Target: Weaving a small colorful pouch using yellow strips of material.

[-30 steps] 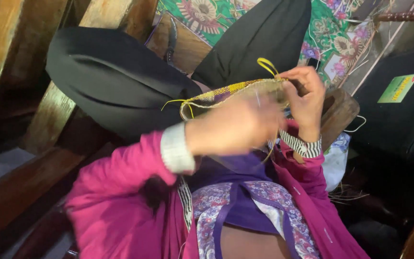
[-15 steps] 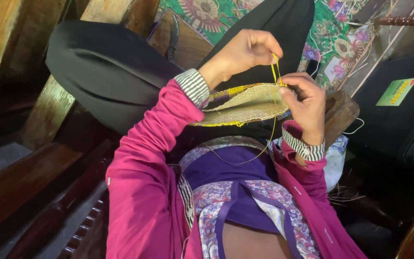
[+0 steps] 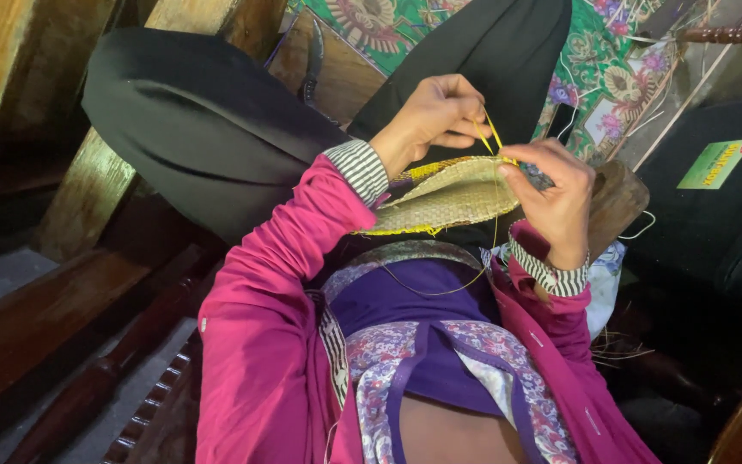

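A small woven mat (image 3: 453, 196) of pale straw with a yellow edge is held above the lap, in the middle of the scene, just beyond the purple flowered garment (image 3: 440, 344). Its right end is pinched by the right hand (image 3: 551, 202), whose fingers are closed narrowly on the weave. A thin yellow strand (image 3: 487, 131) is pinched between thumb and forefinger of the left hand (image 3: 431, 116), at the far edge of the mat, with the other fingers curled in.

The mat is judged light, thin and bendable, as it sags between the hands; its edge could fray or crease if gripped hard, so it is best held near the worked edge. The strand looks slippery and easily split, and is best taken close to the weave.
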